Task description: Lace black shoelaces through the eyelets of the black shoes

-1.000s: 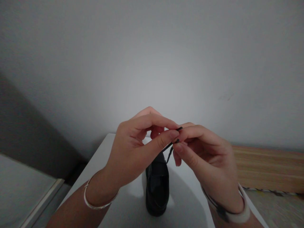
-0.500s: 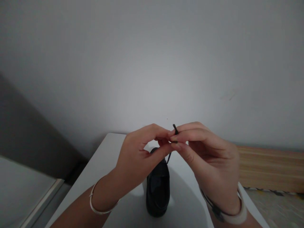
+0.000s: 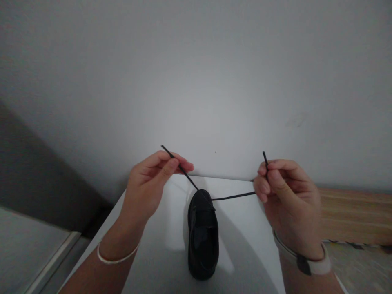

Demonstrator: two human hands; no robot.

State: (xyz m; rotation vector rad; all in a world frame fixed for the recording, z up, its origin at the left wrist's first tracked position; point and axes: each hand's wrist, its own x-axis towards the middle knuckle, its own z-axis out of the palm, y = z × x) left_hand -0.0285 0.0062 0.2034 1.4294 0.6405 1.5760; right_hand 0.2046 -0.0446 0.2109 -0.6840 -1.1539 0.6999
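Note:
A black shoe (image 3: 203,234) rests on the white table, its toe pointing away from me and its opening toward me. A thin black shoelace (image 3: 233,197) runs out from near the toe to both sides. My left hand (image 3: 153,179), left of the toe, pinches one length between thumb and fingers, and its end sticks up past them. On the right, my right hand (image 3: 288,196) pinches the other length, with a short tip standing above the fingers. Both hands are raised above the table and wide apart.
The white table (image 3: 171,261) meets a pale wall (image 3: 208,90) at its far edge. A wooden board (image 3: 352,216) lies low along the wall at the right, above a patterned floor (image 3: 361,265). At the left stands a white panel (image 3: 30,245) with a pale edge.
My hands were together above the shoe's toe, fingers touching around the lace. They have moved apart, left and right, and the lace now stretches from the shoe to each hand.

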